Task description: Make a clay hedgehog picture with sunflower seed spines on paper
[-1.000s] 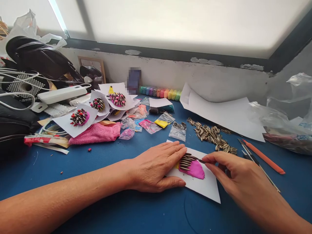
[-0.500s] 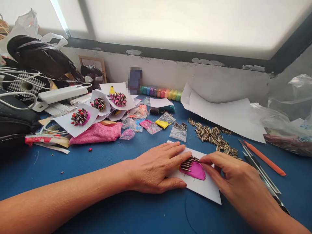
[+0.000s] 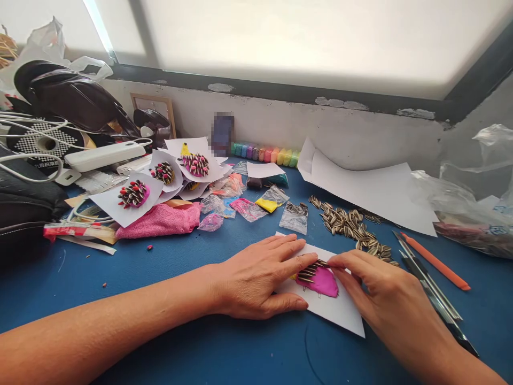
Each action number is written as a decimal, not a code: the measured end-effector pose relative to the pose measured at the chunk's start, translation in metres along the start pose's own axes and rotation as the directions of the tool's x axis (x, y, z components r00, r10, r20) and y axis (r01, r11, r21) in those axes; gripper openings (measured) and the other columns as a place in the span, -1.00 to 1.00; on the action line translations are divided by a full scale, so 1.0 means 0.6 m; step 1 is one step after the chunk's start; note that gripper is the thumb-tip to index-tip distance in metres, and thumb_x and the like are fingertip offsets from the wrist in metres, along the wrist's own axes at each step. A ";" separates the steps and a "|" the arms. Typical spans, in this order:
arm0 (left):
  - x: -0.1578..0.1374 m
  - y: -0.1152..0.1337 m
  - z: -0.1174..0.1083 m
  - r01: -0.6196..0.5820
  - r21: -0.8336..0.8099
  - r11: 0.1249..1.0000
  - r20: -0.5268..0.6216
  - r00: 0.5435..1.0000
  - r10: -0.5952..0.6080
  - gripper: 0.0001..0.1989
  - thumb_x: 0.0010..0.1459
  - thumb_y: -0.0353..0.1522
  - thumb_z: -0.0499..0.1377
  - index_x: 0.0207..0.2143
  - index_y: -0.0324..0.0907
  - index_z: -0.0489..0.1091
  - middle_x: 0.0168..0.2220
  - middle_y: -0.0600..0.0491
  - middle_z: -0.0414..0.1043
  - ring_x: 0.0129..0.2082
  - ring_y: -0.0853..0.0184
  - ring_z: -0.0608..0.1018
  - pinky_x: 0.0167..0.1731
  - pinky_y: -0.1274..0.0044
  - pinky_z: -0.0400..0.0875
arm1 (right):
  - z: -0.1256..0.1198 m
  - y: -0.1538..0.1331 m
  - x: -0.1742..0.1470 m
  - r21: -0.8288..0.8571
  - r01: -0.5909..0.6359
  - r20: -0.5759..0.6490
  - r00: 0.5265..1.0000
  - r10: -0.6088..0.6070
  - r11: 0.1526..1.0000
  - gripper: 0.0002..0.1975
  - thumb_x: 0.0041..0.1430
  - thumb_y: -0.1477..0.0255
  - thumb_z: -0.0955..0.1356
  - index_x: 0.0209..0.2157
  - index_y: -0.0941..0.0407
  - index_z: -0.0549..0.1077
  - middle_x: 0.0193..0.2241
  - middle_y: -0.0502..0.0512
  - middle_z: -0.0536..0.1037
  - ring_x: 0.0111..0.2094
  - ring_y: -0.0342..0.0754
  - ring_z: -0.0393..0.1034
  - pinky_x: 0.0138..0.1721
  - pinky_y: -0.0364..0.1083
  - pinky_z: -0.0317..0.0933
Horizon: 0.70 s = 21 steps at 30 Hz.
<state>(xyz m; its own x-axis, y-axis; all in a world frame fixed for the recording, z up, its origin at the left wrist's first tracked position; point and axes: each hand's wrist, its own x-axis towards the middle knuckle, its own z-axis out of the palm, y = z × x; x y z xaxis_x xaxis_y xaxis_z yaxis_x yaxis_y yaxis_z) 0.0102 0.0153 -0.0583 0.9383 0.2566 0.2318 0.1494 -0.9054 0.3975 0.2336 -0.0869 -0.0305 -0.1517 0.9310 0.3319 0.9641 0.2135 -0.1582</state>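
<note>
A blue surface [image 3: 200,347] carries the white paper [image 3: 340,313]. The left hand [image 3: 260,278] lies flat on it, fingers extended, grasping nothing; at its 3 o'clock sits the magenta clay [image 3: 324,282]. Its sunflower seeds run roughly 9 to 3 o'clock. The right hand [image 3: 380,289], nearer their 3-o'clock ends, pinches one seed [image 3: 323,263].

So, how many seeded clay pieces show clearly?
4: pink piece by the right hand; rear piece, middle piece and front piece on papers at left. Another seems partly covered there.
</note>
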 end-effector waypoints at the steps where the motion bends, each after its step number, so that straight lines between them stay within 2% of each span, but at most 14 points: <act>1: 0.000 0.000 0.000 -0.002 0.001 1.000 -0.006 1.000 0.002 -0.30 0.35 -0.02 0.08 0.37 -0.22 0.08 0.35 -0.27 0.14 0.36 -0.04 0.20 0.32 0.18 0.08 | 0.000 0.000 0.000 -0.003 0.004 0.000 1.000 -0.004 1.000 -0.75 0.32 0.42 0.23 -0.26 0.00 0.56 -0.36 0.00 0.62 -0.46 -0.10 0.53 -0.46 -0.14 0.35; 11: 0.001 0.000 0.000 -0.011 0.008 1.000 -0.010 1.000 0.011 -0.34 0.35 -0.02 0.07 0.35 -0.19 0.11 0.32 -0.24 0.18 0.33 -0.04 0.26 0.31 0.19 0.11 | 0.003 0.001 0.003 -0.043 0.015 0.041 0.999 -0.013 0.999 -0.66 0.39 0.34 0.17 -0.31 -0.02 0.55 -0.44 0.02 0.53 -0.48 -0.13 0.44 -0.47 -0.17 0.27; 21: 0.000 0.000 0.001 -0.002 -0.018 1.000 -0.012 1.000 0.001 -0.32 0.35 -0.01 0.07 0.37 -0.17 0.08 0.35 -0.24 0.14 0.36 -0.05 0.20 0.31 0.15 0.10 | 0.013 0.009 -0.006 -0.145 0.069 0.099 0.994 -0.055 0.987 -0.74 0.40 0.39 0.19 -0.23 -0.03 0.51 -0.38 -0.01 0.51 -0.43 -0.14 0.46 -0.45 -0.18 0.24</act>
<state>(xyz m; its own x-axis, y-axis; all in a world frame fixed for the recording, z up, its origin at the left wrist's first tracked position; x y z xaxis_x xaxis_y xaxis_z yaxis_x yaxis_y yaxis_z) 0.0101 0.0150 -0.0588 0.9347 0.2594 0.2430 0.1423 -0.8996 0.4128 0.2379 -0.0866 -0.0396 -0.2251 0.9426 0.2468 0.9727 0.2319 0.0013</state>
